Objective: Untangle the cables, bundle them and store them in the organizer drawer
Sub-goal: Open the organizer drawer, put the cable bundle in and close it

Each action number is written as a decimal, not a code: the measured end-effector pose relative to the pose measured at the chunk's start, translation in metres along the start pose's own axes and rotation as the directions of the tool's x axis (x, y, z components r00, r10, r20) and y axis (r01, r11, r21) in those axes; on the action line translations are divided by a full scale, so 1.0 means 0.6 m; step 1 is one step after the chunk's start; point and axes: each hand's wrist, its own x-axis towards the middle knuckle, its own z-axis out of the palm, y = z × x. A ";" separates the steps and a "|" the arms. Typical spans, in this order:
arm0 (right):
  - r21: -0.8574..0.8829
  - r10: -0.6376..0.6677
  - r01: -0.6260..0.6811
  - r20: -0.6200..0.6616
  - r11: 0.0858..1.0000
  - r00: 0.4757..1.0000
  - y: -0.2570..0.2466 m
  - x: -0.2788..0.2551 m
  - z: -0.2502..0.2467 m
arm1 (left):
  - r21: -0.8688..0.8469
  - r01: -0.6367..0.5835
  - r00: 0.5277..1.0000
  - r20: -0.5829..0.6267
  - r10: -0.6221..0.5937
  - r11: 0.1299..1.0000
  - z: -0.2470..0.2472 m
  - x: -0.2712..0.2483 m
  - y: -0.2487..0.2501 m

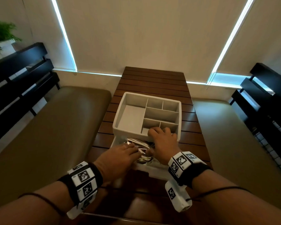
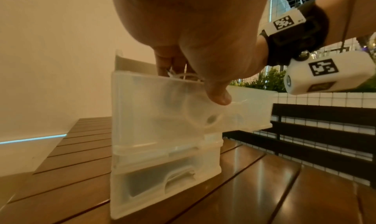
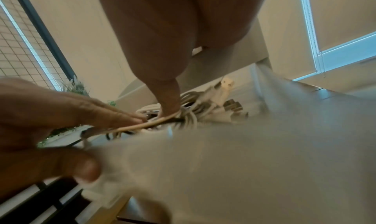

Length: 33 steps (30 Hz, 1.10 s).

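A white organizer (image 1: 118, 114) with several top compartments stands on the slatted wooden table (image 1: 152, 78). Its translucent drawer (image 1: 144, 169) (image 2: 152, 108) is pulled out toward me and holds coiled white cables (image 1: 136, 141) (image 3: 195, 115) with plugs. My left hand (image 1: 122, 153) lies in the drawer, fingers (image 3: 114, 115) stretched onto a beige cable (image 3: 142, 125), thumb (image 2: 219, 97) against the outside of the drawer front. My right hand (image 1: 162, 140) has its fingers curled over the organizer's front rim, while its thumb (image 3: 168, 98) presses down on the coils.
Padded olive benches (image 1: 55, 127) flank the table, backed by black slatted rests (image 1: 19, 82). A lower drawer (image 2: 158, 182) of the organizer is closed. Window blinds (image 1: 144, 38) fill the wall behind. A potted plant (image 1: 0, 33) stands far left.
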 end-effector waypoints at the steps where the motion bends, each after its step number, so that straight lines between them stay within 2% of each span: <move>1: 0.017 -0.005 0.005 0.005 1.000 1.000 0.001 0.001 -0.002 | -0.004 0.029 0.999 -0.023 -0.029 1.000 0.004 0.011 -0.004; 6: 0.073 -0.027 0.022 0.062 0.997 0.998 0.011 0.002 -0.014 | -0.111 0.197 0.978 -0.049 -0.203 0.974 0.020 0.042 0.002; 9: 0.053 -0.028 0.025 0.044 0.998 0.999 0.013 -0.001 -0.010 | -0.166 0.224 0.948 -0.192 -0.254 0.960 0.033 0.025 0.009; 11: 0.056 -0.037 0.036 0.027 0.998 0.999 0.013 0.001 -0.009 | -0.211 0.221 0.936 -0.230 -0.268 0.952 0.043 0.009 0.003; 14: 0.097 -0.032 0.028 0.040 0.995 0.999 0.011 0.004 -0.011 | -0.121 0.305 0.938 -0.132 -0.320 0.945 0.045 0.014 -0.008; 17: 0.077 -0.020 0.019 0.017 0.997 1.000 0.012 0.003 -0.008 | -0.023 0.422 0.904 -0.059 -0.423 0.906 0.040 0.044 0.001; 20: 0.078 -0.020 0.019 0.015 0.997 1.000 0.014 0.007 -0.008 | -0.113 0.435 0.895 -0.059 -0.443 0.894 0.038 0.047 0.009; 22: 0.082 -0.040 0.036 0.041 0.996 0.998 0.023 0.008 -0.008 | -0.276 0.419 0.877 -0.121 -0.464 0.865 0.038 0.026 -0.003; 24: 0.055 -0.060 0.056 0.076 0.997 0.995 0.032 0.007 -0.006 | -0.366 0.416 0.857 -0.149 -0.493 0.833 0.036 0.004 -0.018; 28: 0.025 -0.065 0.063 0.065 0.998 0.996 0.031 0.006 -0.001 | -0.362 0.353 0.879 -0.187 -0.438 0.863 0.037 -0.001 -0.033; 30: 0.032 -0.066 0.064 0.056 0.997 0.996 0.030 0.006 -0.001 | -0.411 0.403 0.835 -0.201 -0.512 0.818 0.040 0.010 -0.047; 33: 0.021 -0.064 0.063 0.057 0.998 0.996 0.031 0.005 -0.001 | -0.538 0.489 0.767 -0.110 -0.632 0.686 0.044 0.021 -0.062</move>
